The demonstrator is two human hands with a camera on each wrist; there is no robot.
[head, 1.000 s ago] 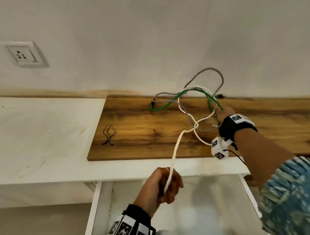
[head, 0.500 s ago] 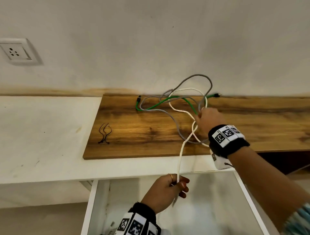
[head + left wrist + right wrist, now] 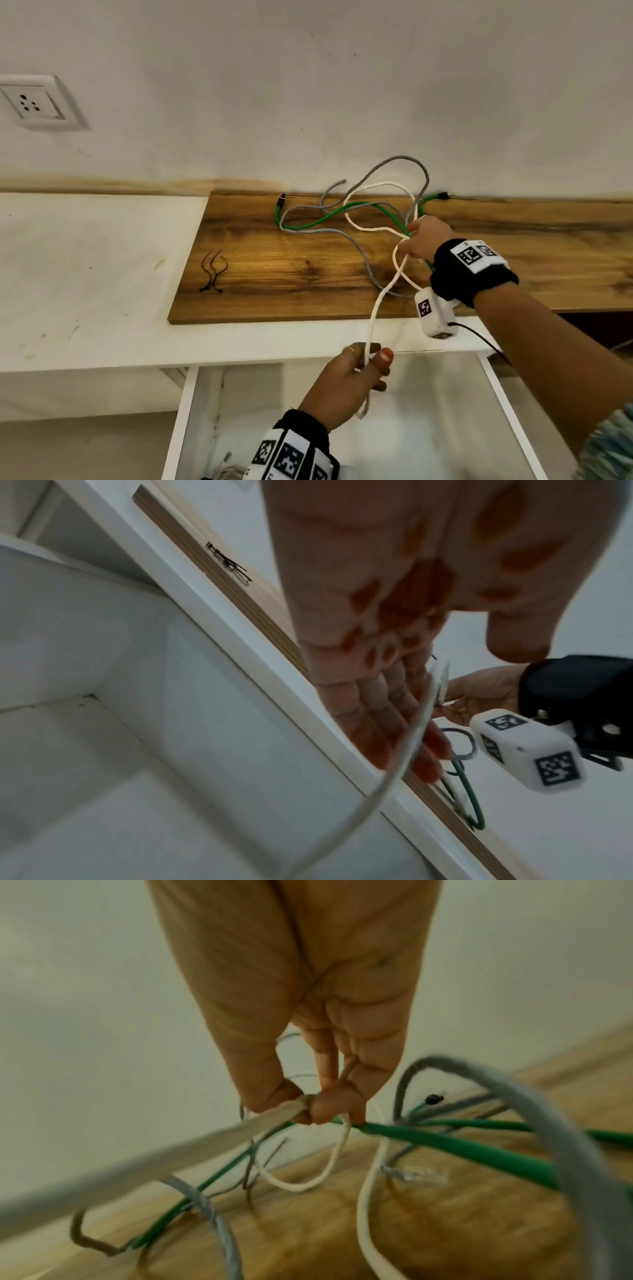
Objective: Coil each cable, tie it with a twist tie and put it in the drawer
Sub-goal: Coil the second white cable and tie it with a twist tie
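A white cable (image 3: 375,308) runs from my left hand (image 3: 370,363), which grips it above the open drawer (image 3: 493,387), up to my right hand (image 3: 416,236) over the wooden board (image 3: 274,274). My right hand (image 3: 308,1104) pinches the white cable (image 3: 329,1172) between thumb and forefinger, with a green cable (image 3: 462,1142) caught against the same fingers. A loose end of the white cable (image 3: 404,753) hangs below the left fingers (image 3: 387,718). The green cable (image 3: 318,221) and a grey cable (image 3: 404,159) lie tangled with the white loops at the back of the board. Black twist ties (image 3: 213,270) lie at its left end.
The board rests on a white counter (image 3: 85,257) against a white wall with a socket (image 3: 29,102) at the upper left. The drawer stands pulled out below the counter's front edge. Something pale (image 3: 222,469) lies in its near left corner, cut off by the frame.
My right hand has drawn back from the wall toward the middle of the board, dragging the tangle leftward. My left hand kept its hold on the white cable and rose slightly.
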